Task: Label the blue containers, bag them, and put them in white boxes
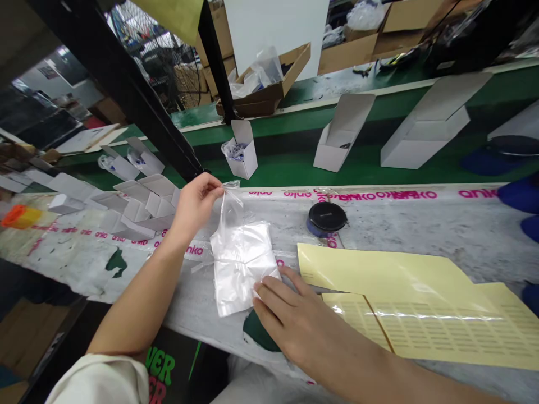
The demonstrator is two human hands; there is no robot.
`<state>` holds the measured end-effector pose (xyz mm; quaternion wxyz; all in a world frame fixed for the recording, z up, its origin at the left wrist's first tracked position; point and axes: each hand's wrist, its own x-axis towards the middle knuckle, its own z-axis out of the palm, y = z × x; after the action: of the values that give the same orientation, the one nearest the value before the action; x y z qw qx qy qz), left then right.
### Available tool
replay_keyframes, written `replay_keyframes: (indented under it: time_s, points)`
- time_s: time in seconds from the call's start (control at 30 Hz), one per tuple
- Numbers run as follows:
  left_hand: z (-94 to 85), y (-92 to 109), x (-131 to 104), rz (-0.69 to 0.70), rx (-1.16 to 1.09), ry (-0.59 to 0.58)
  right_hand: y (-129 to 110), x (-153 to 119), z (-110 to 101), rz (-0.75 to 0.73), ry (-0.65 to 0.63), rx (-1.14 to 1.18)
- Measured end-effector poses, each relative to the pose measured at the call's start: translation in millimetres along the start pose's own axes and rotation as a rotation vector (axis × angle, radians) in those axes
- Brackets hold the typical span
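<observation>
A stack of clear plastic bags (242,264) lies on the grey work surface in front of me. My left hand (201,199) pinches the top end of one clear bag, pulled up from the far edge of the stack. My right hand (286,308) rests with spread fingers on the near right corner of the stack. To the right of the bags sits a round black item (326,217) with a blue underside. Yellow label sheets (387,280) lie beyond my right hand, partly under my right forearm.
Open white boxes stand on the green belt (286,163), one (244,160) holding a bagged item. More open white boxes (147,202) cluster at the left, near an orange and yellow tape roll (20,216). A black post (126,84) rises at the belt.
</observation>
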<state>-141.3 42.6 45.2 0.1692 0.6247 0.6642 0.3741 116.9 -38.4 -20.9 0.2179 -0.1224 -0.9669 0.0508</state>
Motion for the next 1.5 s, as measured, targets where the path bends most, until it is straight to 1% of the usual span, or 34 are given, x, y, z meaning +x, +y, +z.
replay_keyframes:
  time_s: [0.03, 0.07, 0.1, 0.13, 0.2, 0.23, 0.27, 0.3, 0.33, 0.4, 0.43, 0.53, 0.6, 0.67, 0.73, 0.77, 0.83, 0.87, 0.97, 1.03, 1.1, 1.23, 1.37, 1.43, 1.5]
  points:
    - [2.9, 5.5, -0.2, 0.038, -0.119, 0.019, 4.6, 0.0, -7.5, 0.017, 0.079, 0.057]
    - [6.9, 11.8, -1.7, 0.063, -0.253, -0.033, 10.6, -0.4, -16.8, 0.039, 0.176, 0.112]
    - [11.7, 18.5, -4.4, 0.076, -0.388, -0.136, 17.8, -1.0, -27.1, 0.083, 0.281, 0.156]
    - [17.4, 25.5, -8.1, 0.081, -0.523, -0.261, 25.8, -1.9, -37.3, 0.159, 0.398, 0.178]
    - [30.9, 38.5, -17.3, 0.067, -0.755, -0.482, 42.0, -3.7, -53.6, 0.374, 0.614, 0.176]
    - [38.5, 44.0, -21.9, 0.050, -0.836, -0.553, 49.2, -4.3, -58.3, 0.471, 0.695, 0.179]
    - [46.3, 48.6, -26.1, 0.031, -0.894, -0.592, 55.1, -4.7, -60.4, 0.536, 0.743, 0.200]
    - [54.1, 52.2, -29.6, 0.010, -0.927, -0.606, 59.5, -4.8, -60.1, 0.554, 0.757, 0.239]
    - [61.8, 54.8, -32.4, -0.006, -0.942, -0.600, 62.2, -4.9, -58.1, 0.529, 0.742, 0.287]
    - [75.7, 57.3, -35.6, -0.029, -0.946, -0.555, 63.7, -4.9, -51.8, 0.454, 0.688, 0.371]
    - [81.3, 57.5, -36.3, -0.039, -0.944, -0.534, 63.2, -5.0, -48.8, 0.435, 0.683, 0.391]
    - [91.6, 56.9, -37.1, -0.102, -0.920, -0.504, 60.9, -6.5, -43.6, 0.411, 0.710, 0.417]
    - [93.1, 57.2, -37.6, -0.140, -0.886, -0.513, 61.1, -7.9, -43.3, 0.424, 0.717, 0.460]
    - [92.3, 58.3, -38.7, -0.147, -0.849, -0.519, 62.8, -8.8, -43.8, 0.512, 0.703, 0.527]
    - [91.1, 59.4, -40.4, -0.135, -0.827, -0.525, 65.0, -9.1, -43.6, 0.608, 0.656, 0.588]
    - [90.7, 59.6, -41.4, -0.131, -0.824, -0.528, 65.9, -9.2, -42.9, 0.625, 0.638, 0.604]
    - [90.6, 59.2, -44.1, -0.124, -0.814, -0.541, 67.0, -9.5, -39.9, 0.587, 0.637, 0.597]
    - [90.9, 58.7, -45.5, -0.116, -0.799, -0.549, 67.2, -9.9, -37.9, 0.554, 0.658, 0.572]
    - [92.3, 57.0, -49.6, -0.079, -0.732, -0.556, 66.6, -12.0, -32.0, 0.485, 0.740, 0.426]
    - [93.5, 55.9, -51.9, -0.062, -0.714, -0.554, 66.2, -13.6, -30.2, 0.451, 0.757, 0.328]
    - [94.6, 54.5, -53.9, -0.068, -0.715, -0.540, 66.2, -14.4, -30.5, 0.441, 0.757, 0.303]
    - [95.7, 51.2, -58.6, -0.133, -0.776, -0.484, 67.2, -13.4, -34.9, 0.493, 0.742, 0.404]
    - [97.3, 51.2, -65.1, -0.204, -0.857, -0.469, 66.3, -12.4, -38.9, 0.563, 0.711, 0.493]
    - [98.9, 53.1, -67.6, -0.281, -0.944, -0.469, 64.6, -12.8, -40.4, 0.648, 0.696, 0.550]
    - [100.4, 55.4, -68.1, -0.362, -1.036, -0.459, 62.5, -13.1, -41.9, 0.764, 0.673, 0.618]
